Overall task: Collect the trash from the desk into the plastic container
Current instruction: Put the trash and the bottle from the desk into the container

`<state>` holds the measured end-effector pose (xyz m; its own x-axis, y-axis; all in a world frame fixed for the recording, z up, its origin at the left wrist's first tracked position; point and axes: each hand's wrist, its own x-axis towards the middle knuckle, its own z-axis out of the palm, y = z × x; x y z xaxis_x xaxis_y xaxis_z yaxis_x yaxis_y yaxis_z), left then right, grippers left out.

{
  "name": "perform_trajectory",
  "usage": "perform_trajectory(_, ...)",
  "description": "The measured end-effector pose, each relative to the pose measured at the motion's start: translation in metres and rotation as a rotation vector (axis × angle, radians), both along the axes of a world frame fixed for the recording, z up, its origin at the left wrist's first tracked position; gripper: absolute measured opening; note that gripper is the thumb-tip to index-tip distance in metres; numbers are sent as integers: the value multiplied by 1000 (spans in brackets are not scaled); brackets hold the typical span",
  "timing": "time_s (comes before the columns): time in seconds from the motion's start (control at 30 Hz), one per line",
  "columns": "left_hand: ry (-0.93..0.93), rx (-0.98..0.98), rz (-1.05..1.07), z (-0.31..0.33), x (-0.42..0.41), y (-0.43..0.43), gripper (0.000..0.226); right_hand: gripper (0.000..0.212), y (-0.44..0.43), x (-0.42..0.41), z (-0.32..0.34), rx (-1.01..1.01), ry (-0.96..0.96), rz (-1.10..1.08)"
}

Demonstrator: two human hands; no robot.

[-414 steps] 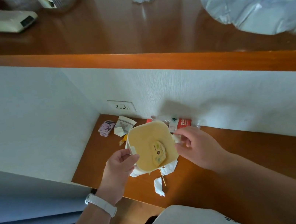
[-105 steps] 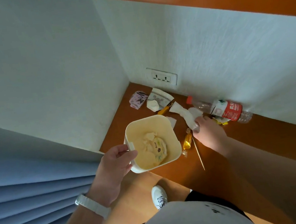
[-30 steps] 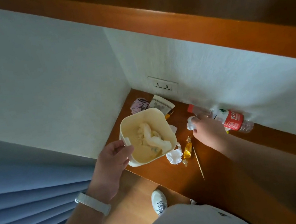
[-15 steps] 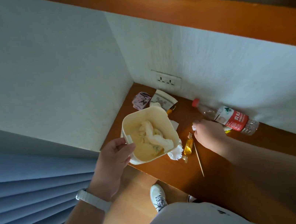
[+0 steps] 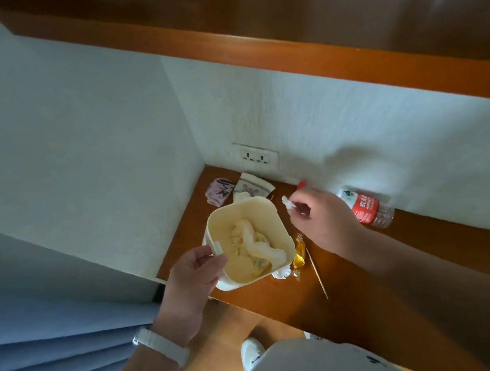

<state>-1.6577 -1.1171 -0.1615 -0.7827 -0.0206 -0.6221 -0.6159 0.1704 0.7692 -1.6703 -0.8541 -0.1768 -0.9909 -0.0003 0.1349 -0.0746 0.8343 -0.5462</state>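
My left hand [image 5: 194, 276] grips the left rim of a cream plastic container [image 5: 271, 216], held above the desk's left end; crumpled white tissue [image 5: 251, 242] lies inside it. My right hand [image 5: 323, 221] pinches a small white paper scrap [image 5: 287, 202] just right of the container's far rim. On the wooden desk [image 5: 380, 276] lie a yellow candy wrapper [image 5: 299, 257], a thin wooden stick [image 5: 317, 273], a white wrapper [image 5: 281, 273] partly under the container, and a clear bottle with a red label [image 5: 366, 208] against the wall.
A purple packet [image 5: 219, 191] and a grey-white pouch [image 5: 252, 186] lie in the desk's far left corner below a wall socket [image 5: 255, 157]. A wooden shelf [image 5: 306, 15] overhangs the desk. A blue curtain [image 5: 56, 359] hangs at left; my white shoe [image 5: 252, 354] is on the floor.
My right hand has lifted from the desk near the bottle and moved left toward the container with the white scrap pinched in its fingers. The container stays in my left hand.
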Motion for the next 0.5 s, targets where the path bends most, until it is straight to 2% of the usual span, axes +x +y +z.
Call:
perform_trajectory(0.17,-16,38,-23,2,0,0,27,12,-32,1,20,22,176,29)
perform_trajectory(0.37,-8,31,-73,1,1,-8,32,13,-46,8,12,64,91,4)
perform_trajectory(0.5,-22,52,-104,-3,0,-14,28,30,-48,20,11,125,-7,-66)
